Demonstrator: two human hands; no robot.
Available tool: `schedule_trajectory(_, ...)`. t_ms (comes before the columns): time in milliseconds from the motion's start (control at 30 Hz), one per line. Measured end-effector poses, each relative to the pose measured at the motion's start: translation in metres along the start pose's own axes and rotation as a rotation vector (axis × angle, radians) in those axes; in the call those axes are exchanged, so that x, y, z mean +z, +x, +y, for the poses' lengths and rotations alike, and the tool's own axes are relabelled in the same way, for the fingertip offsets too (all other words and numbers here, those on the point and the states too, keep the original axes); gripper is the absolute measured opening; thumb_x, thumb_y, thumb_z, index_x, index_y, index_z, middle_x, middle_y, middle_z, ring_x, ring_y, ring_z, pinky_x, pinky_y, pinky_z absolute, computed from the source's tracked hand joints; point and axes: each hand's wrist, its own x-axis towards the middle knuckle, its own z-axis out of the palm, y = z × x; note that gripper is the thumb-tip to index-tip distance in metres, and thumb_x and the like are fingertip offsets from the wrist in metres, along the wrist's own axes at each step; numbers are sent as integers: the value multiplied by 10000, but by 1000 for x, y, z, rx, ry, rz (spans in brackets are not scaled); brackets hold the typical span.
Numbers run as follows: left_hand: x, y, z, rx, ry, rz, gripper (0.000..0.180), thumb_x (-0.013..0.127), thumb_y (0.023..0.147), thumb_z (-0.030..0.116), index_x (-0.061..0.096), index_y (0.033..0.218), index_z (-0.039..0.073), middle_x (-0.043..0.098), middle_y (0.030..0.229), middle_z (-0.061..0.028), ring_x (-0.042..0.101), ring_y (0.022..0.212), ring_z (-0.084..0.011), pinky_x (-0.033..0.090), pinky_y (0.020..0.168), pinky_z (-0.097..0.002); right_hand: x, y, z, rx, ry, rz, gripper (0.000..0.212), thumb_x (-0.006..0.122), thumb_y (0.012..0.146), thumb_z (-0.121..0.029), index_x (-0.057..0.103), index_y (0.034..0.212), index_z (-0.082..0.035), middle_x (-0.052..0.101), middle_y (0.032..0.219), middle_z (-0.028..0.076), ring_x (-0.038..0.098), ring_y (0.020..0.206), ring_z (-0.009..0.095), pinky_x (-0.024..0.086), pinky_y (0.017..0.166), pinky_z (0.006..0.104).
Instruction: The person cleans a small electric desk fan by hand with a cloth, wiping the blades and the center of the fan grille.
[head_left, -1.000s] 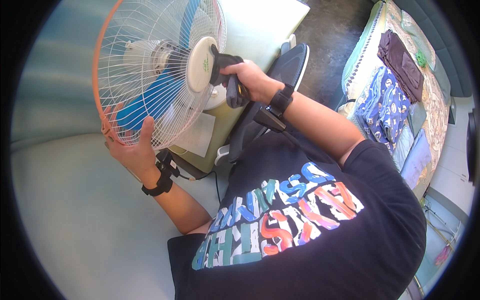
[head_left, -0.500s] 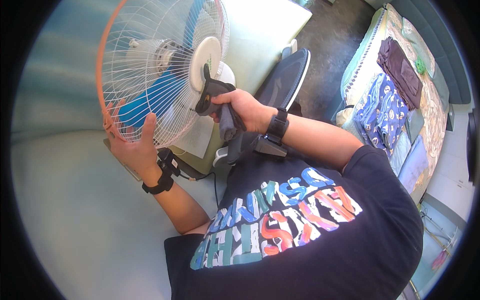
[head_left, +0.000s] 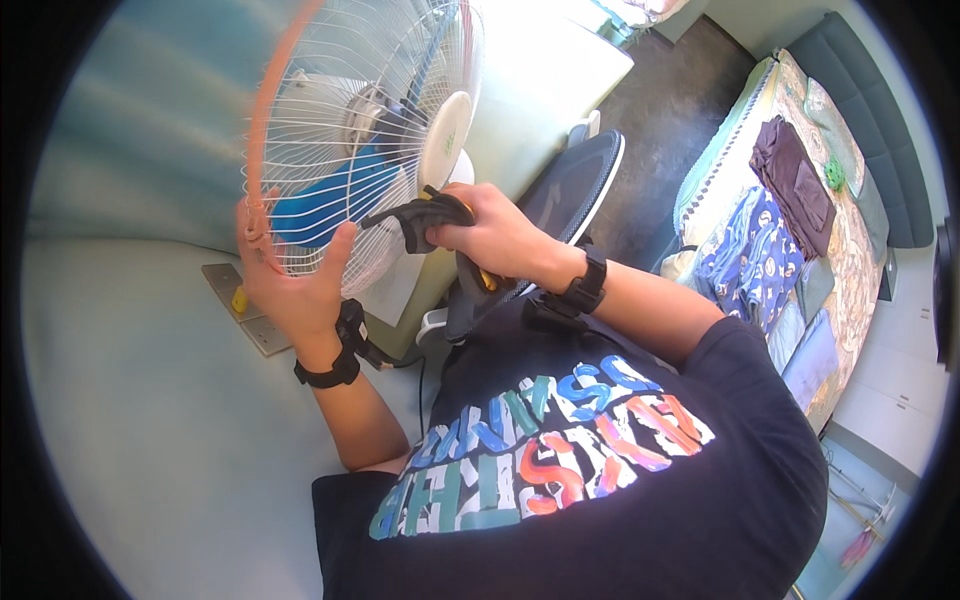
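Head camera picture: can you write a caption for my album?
Left hand steadies the orange-rimmed fan guard while the right hand grips a black power screwdriver beside it.

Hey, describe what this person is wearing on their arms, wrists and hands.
Both hands are bare, no gloves. The left hand has a black strap-like band at the wrist with a small black unit on it. The right hand has a similar black wristband. Forearms are uncovered; a dark short sleeve ends near the right elbow.

Fan (head_left: 350, 150), upper left: white wire grille, orange rim, blue blades. Cloth (head_left: 425, 215), centre: black. Bedding (head_left: 760, 260), right: blue patterned.
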Motion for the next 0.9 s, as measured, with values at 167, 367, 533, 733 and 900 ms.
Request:
schedule_trajectory(167,-1,2,-4,8,54,-18,884,924,658,182,457,1368,-60,593,1270,-164,602,1125,-213,518,943,-317,-12,4,-36,154,227,-57,263,639,862,-109,678,1087,22,679,917,54,606,814,128,492,749,274)
schedule_trajectory(367,3,0,-4,6,18,-5,892,928,656,209,462,1365,-63,605,1254,-171,625,1090,-219,525,931,-323,-32,16,-59,298,533,14,255,660,839,-96,658,1030,73,683,882,129,622,664,164,506,595,271)
schedule_trajectory(533,2,-2,-12,56,50,43,895,929,661,238,464,1363,-66,604,1253,-187,646,1062,-234,539,909,-326,-53,28,-66,395,803,-40,288,645,844,-109,595,1043,93,662,853,177,648,660,218,549,609,310)
schedule_trajectory(733,4,-4,-16,69,49,65,916,942,642,265,476,1358,-66,615,1194,-179,653,1038,-238,543,895,-335,-85,50,-57,250,1170,-43,315,626,871,-94,447,1088,49,534,969,174,600,757,258,559,671,373)
schedule_trajectory(900,-1,-4,-15,112,173,23,920,954,614,292,507,1341,-53,618,1125,-160,656,1006,-242,545,866,-335,-109,63,-40,111,1031,155,333,589,909,-148,479,1131,75,585,951,151,604,724,222,553,664,358)
